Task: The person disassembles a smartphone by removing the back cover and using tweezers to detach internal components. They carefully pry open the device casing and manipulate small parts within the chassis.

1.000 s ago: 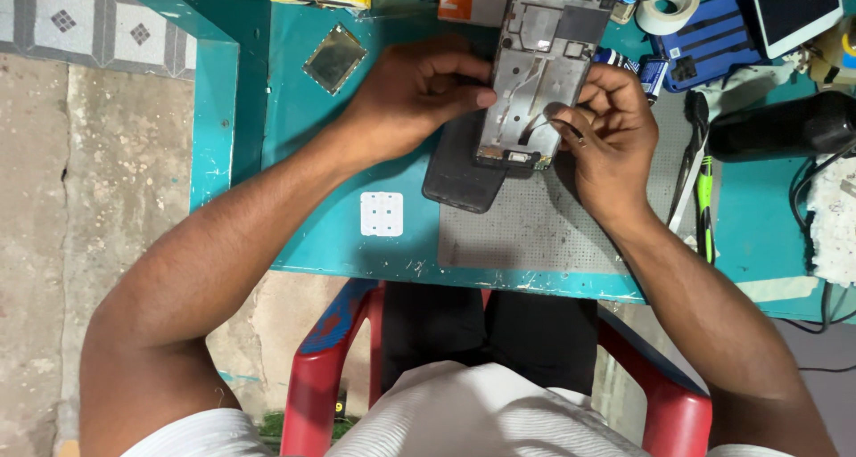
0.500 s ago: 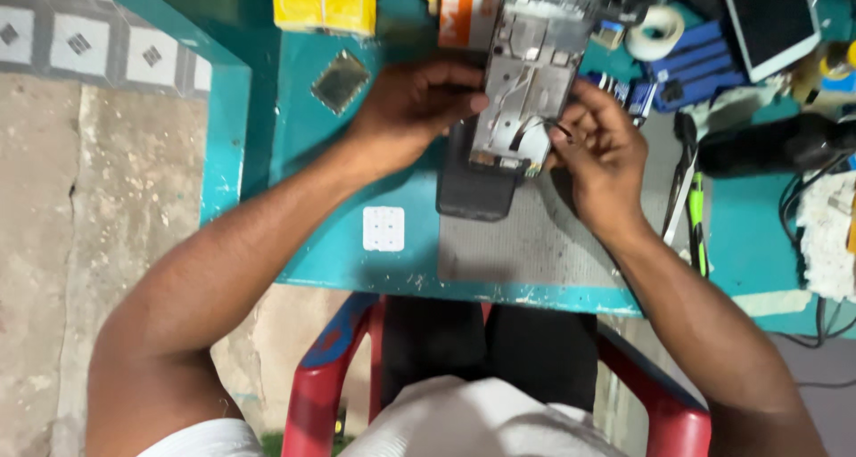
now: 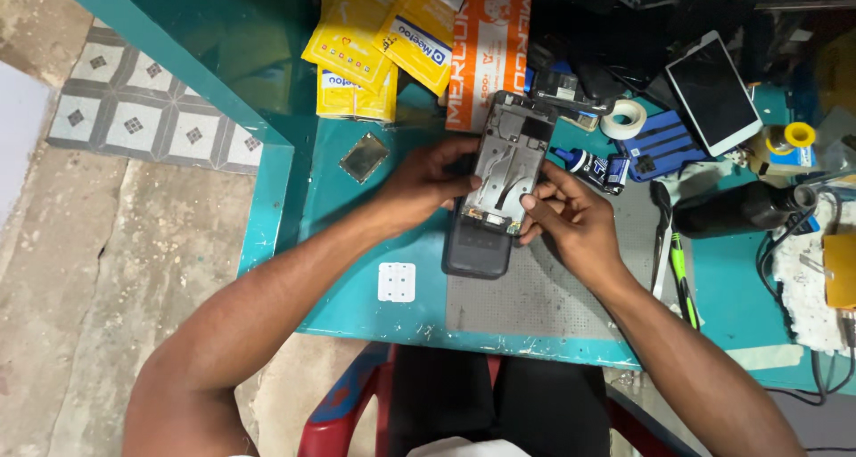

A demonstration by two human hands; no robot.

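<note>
Teal-painted wooden bench (image 3: 357, 270) fills the view, its far side crowded with yellow and orange flat packets (image 3: 401, 47), so I work at the near edge where it is bare. Grey perforated rubber work mat (image 3: 544, 296) lies under my hands, probably to keep small parts from sliding.

Opened phone frame, a silver metal mid-plate with dark cutouts (image 3: 508, 158), is raised off the mat, tilted toward me. My left hand (image 3: 428, 185) grips its left edge, fingers curled round. My right hand (image 3: 571, 216) pinches its near right corner, thumb pressed on top; both sides clamped so it cannot twist. Beneath it, touching the mat, lies a dark plastic back cover (image 3: 477, 256).

Right of the mat: green-handled tool (image 3: 682, 274). Left: small white square pad (image 3: 397, 281), well apart from my hands.
</note>
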